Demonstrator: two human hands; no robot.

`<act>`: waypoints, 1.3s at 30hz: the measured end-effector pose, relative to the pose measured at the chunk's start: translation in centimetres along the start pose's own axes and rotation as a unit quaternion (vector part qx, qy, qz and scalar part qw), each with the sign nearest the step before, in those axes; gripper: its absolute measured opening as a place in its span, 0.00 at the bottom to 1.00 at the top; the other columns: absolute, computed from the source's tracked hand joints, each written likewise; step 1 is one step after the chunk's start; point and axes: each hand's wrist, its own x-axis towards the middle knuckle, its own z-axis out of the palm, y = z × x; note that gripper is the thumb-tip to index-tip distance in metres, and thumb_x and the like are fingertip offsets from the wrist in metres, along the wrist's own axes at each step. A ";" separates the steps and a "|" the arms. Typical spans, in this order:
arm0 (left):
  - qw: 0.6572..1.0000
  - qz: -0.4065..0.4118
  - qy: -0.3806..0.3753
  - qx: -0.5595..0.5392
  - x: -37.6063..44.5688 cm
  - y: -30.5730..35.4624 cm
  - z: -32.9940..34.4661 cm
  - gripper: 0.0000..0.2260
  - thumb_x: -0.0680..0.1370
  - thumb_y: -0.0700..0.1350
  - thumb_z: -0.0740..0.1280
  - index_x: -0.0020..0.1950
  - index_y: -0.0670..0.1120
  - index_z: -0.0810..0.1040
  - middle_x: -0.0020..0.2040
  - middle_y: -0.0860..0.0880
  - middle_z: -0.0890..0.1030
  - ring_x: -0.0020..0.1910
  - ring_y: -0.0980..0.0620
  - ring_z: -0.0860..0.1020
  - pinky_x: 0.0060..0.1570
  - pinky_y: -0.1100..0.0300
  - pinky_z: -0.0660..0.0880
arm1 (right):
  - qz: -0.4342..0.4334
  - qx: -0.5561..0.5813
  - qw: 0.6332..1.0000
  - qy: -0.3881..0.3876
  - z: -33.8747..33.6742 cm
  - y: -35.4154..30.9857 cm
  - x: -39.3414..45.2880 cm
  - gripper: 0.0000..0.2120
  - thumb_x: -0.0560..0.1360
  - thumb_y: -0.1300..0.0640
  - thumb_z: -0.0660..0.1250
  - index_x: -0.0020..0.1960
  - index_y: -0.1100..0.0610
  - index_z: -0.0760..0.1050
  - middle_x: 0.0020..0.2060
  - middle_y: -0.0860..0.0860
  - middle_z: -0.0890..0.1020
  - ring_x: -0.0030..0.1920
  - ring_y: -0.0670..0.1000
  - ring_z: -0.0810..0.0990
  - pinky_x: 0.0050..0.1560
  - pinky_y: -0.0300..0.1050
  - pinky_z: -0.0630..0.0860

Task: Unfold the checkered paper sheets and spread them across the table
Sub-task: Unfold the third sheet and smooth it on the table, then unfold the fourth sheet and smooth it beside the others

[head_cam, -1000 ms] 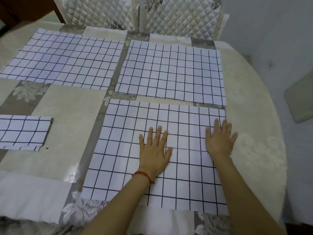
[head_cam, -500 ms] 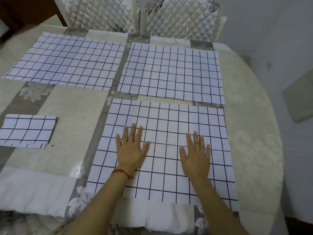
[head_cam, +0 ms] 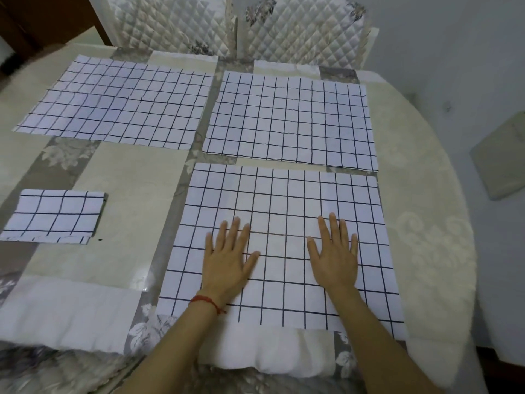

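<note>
Checkered sheet [head_cam: 284, 223], nearest: our left hand [head_cam: 227, 263] and right hand [head_cam: 335, 257] lie spread flat.
Risk: sliding palms could skew it onto its neighbour; folded sheet [head_cam: 54, 214] awaits.

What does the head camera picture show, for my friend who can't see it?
Two hands, left and right, press flat on an unfolded checkered sheet near the table's front edge. Two more open sheets lie beyond it, left and right, and one folded sheet waits at the left.

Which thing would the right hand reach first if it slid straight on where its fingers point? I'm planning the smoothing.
After the near sheet, the right hand probably reaches the far right sheet.
</note>
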 end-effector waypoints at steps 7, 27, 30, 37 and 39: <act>0.998 -0.064 -0.010 -0.002 -1.7 -3.8 -1.6 0.36 0.68 0.70 0.28 0.72 0.55 0.37 0.75 0.53 0.38 0.74 0.51 0.36 0.73 0.48 0.35 | 0.001 -0.004 1.000 -0.004 -0.2 -0.2 -0.1 0.35 0.70 0.36 0.33 0.75 0.48 0.43 0.76 0.48 0.46 0.76 0.49 0.43 0.75 0.51 0.37; 0.996 -0.023 -0.054 -0.069 -1.9 -5.3 -3.0 0.47 0.63 0.72 0.26 0.75 0.48 0.47 0.73 0.52 0.40 0.73 0.53 0.39 0.71 0.50 0.36 | 0.002 -0.018 0.999 -0.042 -1.0 -0.6 -0.3 0.30 0.77 0.40 0.41 0.76 0.50 0.46 0.76 0.50 0.45 0.76 0.51 0.42 0.74 0.54 0.38; 0.998 0.029 -0.010 -0.062 -2.6 -7.0 -5.7 0.31 0.76 0.61 0.52 0.71 0.41 0.61 0.72 0.40 0.64 0.71 0.41 0.64 0.68 0.44 0.66 | 0.015 -0.016 0.999 -0.045 -2.1 -2.5 -0.5 0.28 0.79 0.48 0.50 0.76 0.54 0.45 0.76 0.55 0.44 0.76 0.55 0.41 0.75 0.56 0.40; 0.989 -0.042 0.111 -0.092 -3.4 -14.9 -11.2 0.19 0.74 0.42 0.66 0.64 0.40 0.72 0.65 0.38 0.73 0.65 0.39 0.71 0.64 0.45 0.70 | -0.112 0.162 0.978 -0.064 -3.0 -17.0 -3.2 0.25 0.78 0.53 0.57 0.73 0.55 0.57 0.75 0.55 0.55 0.75 0.53 0.51 0.74 0.48 0.48; 0.983 -0.084 0.121 -0.106 -3.3 -18.8 -12.5 0.18 0.74 0.41 0.66 0.63 0.39 0.73 0.65 0.37 0.73 0.66 0.38 0.70 0.64 0.46 0.68 | -0.141 0.205 0.964 -0.096 -2.1 -21.5 -3.9 0.23 0.78 0.53 0.58 0.72 0.55 0.60 0.74 0.54 0.59 0.75 0.53 0.54 0.74 0.47 0.53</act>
